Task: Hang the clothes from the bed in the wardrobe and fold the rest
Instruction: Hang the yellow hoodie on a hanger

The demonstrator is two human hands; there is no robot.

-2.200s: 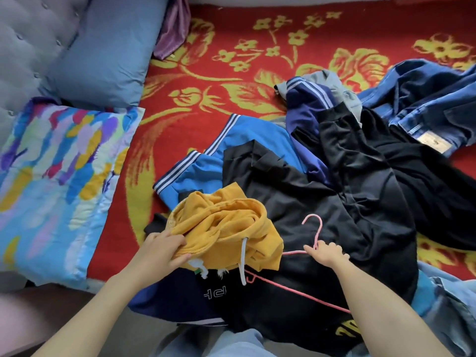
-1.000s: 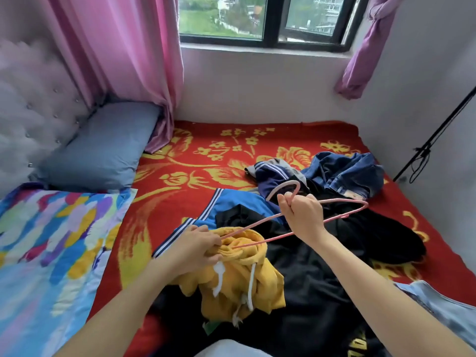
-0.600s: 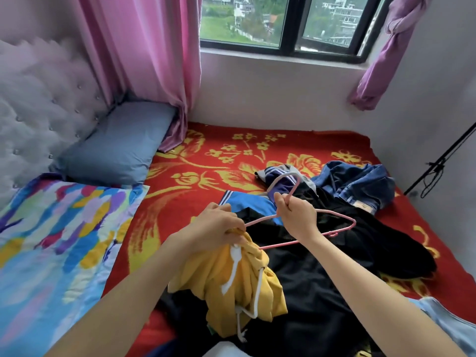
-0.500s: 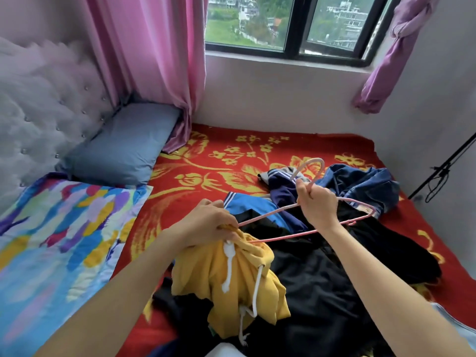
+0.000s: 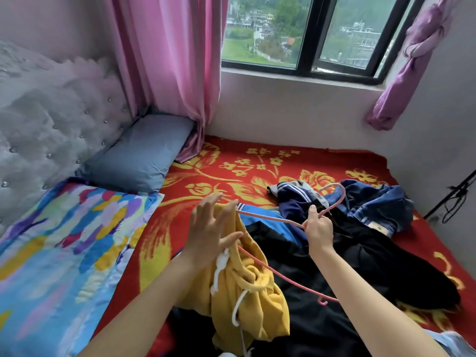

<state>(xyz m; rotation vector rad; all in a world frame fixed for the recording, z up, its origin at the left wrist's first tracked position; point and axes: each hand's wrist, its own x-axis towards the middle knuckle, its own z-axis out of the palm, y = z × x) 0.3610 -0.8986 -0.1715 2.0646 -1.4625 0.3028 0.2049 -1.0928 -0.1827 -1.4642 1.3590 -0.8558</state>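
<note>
Our left hand (image 5: 211,228) has just let go and spreads open against the yellow hoodie (image 5: 247,292). The hoodie now hangs over the bed (image 5: 257,161) from the pink hanger (image 5: 273,219), which our right hand (image 5: 318,229) grips; one shoulder seems threaded.

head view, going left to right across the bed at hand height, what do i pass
colourful pillow → left hand → right hand, gripping the pink hanger → blue jeans
</note>
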